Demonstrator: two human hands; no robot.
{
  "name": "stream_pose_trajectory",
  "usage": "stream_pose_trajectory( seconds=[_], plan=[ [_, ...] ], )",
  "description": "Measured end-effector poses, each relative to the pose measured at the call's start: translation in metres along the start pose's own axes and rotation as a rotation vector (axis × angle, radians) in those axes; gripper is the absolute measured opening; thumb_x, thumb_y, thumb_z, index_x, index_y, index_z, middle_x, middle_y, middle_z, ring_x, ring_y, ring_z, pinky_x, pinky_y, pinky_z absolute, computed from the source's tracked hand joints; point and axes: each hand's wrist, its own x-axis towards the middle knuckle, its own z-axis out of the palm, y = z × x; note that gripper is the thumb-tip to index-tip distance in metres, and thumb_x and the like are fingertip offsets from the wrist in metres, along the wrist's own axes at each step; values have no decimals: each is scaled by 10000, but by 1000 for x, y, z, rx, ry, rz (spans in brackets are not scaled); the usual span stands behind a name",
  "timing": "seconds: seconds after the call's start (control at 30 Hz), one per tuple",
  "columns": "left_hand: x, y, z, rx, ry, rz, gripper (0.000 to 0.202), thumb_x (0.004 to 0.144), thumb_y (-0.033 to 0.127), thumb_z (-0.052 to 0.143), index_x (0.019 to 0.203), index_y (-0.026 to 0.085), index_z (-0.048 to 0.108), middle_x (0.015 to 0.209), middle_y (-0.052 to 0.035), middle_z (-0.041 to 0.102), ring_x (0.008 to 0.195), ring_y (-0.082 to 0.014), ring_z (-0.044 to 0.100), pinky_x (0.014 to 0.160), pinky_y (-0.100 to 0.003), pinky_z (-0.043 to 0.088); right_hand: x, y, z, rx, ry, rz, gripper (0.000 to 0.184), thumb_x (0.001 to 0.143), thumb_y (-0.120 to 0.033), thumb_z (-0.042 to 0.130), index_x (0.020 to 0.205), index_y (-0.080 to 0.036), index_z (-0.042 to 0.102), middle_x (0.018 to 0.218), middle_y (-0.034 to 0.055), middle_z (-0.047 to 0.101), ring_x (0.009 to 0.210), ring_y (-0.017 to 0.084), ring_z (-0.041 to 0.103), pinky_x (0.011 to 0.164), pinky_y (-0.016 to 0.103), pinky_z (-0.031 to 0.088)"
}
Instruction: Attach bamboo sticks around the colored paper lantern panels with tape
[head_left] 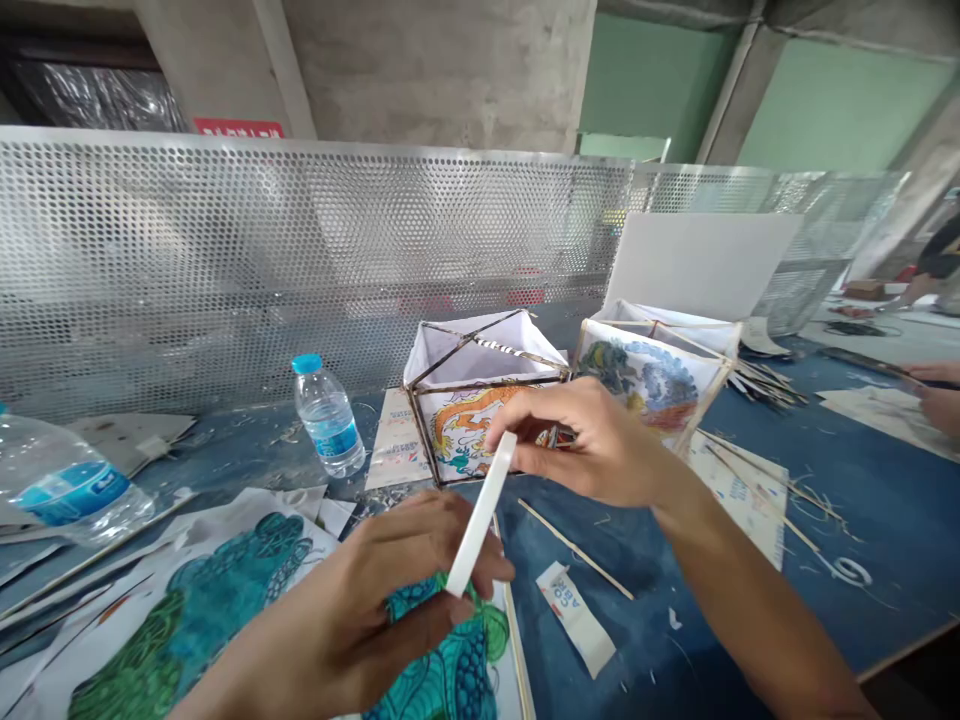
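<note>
A narrow white piece (482, 515), seen edge-on like a thin tape roll, is tilted between both hands. My left hand (375, 600) grips its lower end between thumb and fingers. Its upper end is pinched by my right hand (592, 440). Under the left hand lie a sheet with a teal and green painting (442, 665) and a thin wooden strip along its edge. Behind the right hand stands a box-shaped frame (427, 430) of dark sticks, covered with white paper bearing an orange dragon. Part of that dragon is hidden by the hand.
Two water bottles, one upright (328, 420) and one at the left edge (71, 485), stand near a perforated metal screen (225, 270). A second painted frame (675, 375), a thin stick (576, 548) and a sandpaper strip (576, 620) are to the right. Another person's hand (937, 395) shows far right.
</note>
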Motion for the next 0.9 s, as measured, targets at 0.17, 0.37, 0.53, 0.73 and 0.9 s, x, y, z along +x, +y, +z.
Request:
stream_pose_trajectory(
  seconds=[0.17,0.37,0.53,0.73,0.9],
  plan=[
    [-3,0,6,51,19,-23,314,982,52,563,1185,271,660,952,17,741,916,-127,693,899,-250,565,1,-3,8,-136,-98,50,337,938,-210,688,1274,-211,664,1182,37,728,785,106,644,723,242,551],
    [3,1,7,324,122,-6,183,1028,192,541,1098,250,700,859,22,742,828,-137,702,910,-269,576,-8,-26,12,-208,32,-202,313,955,-95,587,1251,-158,667,1173,56,718,1067,146,658,970,273,549],
    [-3,-4,10,440,184,13,160,1018,206,560,941,226,699,785,4,732,772,-156,704,849,-300,586,-10,-32,20,-168,56,-263,201,959,-120,696,1157,-92,717,1104,63,778,1006,105,719,948,189,555],
    [-4,-9,14,566,269,73,132,987,129,582,911,194,667,762,11,718,711,-154,681,721,-306,542,-6,-32,29,-62,78,-174,149,895,-153,789,1033,-109,753,955,41,791,867,96,735,842,174,556],
    [-4,-10,16,817,348,132,183,944,62,584,820,185,638,719,25,700,624,-162,642,650,-331,480,-4,-36,40,85,131,35,166,824,-179,853,938,-152,735,833,-27,739,746,54,679,751,128,535]
  ],
)
